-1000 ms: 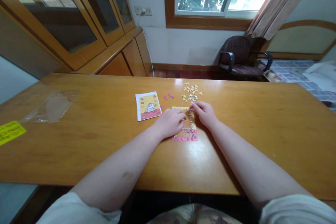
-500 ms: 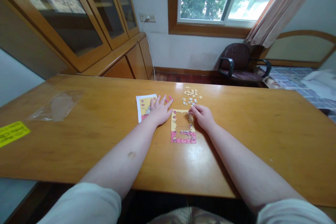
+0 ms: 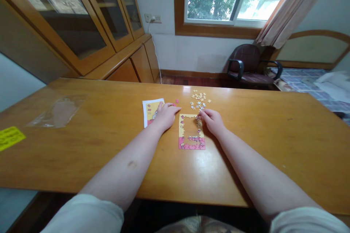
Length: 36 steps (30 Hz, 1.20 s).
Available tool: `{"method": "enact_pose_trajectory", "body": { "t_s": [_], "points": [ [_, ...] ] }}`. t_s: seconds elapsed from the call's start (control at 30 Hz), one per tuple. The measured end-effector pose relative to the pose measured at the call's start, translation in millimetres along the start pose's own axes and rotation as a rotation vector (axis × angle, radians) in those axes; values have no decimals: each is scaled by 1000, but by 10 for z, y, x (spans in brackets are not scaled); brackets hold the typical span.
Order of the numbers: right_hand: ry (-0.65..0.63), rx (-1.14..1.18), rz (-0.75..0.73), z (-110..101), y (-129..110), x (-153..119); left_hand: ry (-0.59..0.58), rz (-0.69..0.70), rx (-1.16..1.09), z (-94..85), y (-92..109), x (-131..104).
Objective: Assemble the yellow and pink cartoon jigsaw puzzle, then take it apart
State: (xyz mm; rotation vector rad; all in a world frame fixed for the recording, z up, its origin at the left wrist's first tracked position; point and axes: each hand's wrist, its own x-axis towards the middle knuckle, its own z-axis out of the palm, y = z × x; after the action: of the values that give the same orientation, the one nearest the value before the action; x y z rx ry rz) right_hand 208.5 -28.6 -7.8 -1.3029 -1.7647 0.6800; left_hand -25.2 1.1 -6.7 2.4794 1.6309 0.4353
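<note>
A partly assembled jigsaw puzzle (image 3: 191,146) lies on the table, its yellow and pink border surrounding a gap with bare wood. At its upper right edge my right hand (image 3: 212,120) is closed, thumb and fingertips pinching a small puzzle piece that is mostly hidden. My left hand (image 3: 165,115) rests left of the puzzle's top corner, index finger stretched out and the other fingers slightly bent. Beneath and beside it are pink puzzle pieces (image 3: 177,101), partly covered. The same hand overlaps a printed picture sheet (image 3: 150,107) with a white margin.
Several loose yellow and whitish pieces (image 3: 200,96) lie beyond the puzzle. A clear plastic bag (image 3: 58,111) and a yellow label (image 3: 11,138) are on the left of the wooden table (image 3: 273,145). An office chair (image 3: 247,63) stands past the far edge.
My left hand has drawn its spread fingers together and now covers more of the pink pieces. My right hand stays almost where it was, at the puzzle's upper right edge.
</note>
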Motion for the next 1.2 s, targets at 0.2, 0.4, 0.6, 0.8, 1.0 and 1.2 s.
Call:
{"method": "enact_pose_trajectory", "body": {
  "t_s": [0.2, 0.4, 0.6, 0.8, 1.0, 1.2],
  "points": [
    [-2, 11, 13, 4, 20, 2, 27, -35, 44, -51, 4, 16],
    [-6, 11, 11, 2, 21, 2, -11, -48, 70, -83, 44, 33],
    [-6, 7, 18, -3, 10, -4, 47, -102, 18, -68, 30, 27],
    [0, 27, 20, -5, 5, -3, 62, -104, -262, -158, 95, -17],
    [-5, 14, 8, 1, 11, 7, -179, -125, -544, -211, 261, -91],
    [3, 9, 7, 12, 28, 8, -324, -107, -692, -237, 312, -161]
  ]
}}
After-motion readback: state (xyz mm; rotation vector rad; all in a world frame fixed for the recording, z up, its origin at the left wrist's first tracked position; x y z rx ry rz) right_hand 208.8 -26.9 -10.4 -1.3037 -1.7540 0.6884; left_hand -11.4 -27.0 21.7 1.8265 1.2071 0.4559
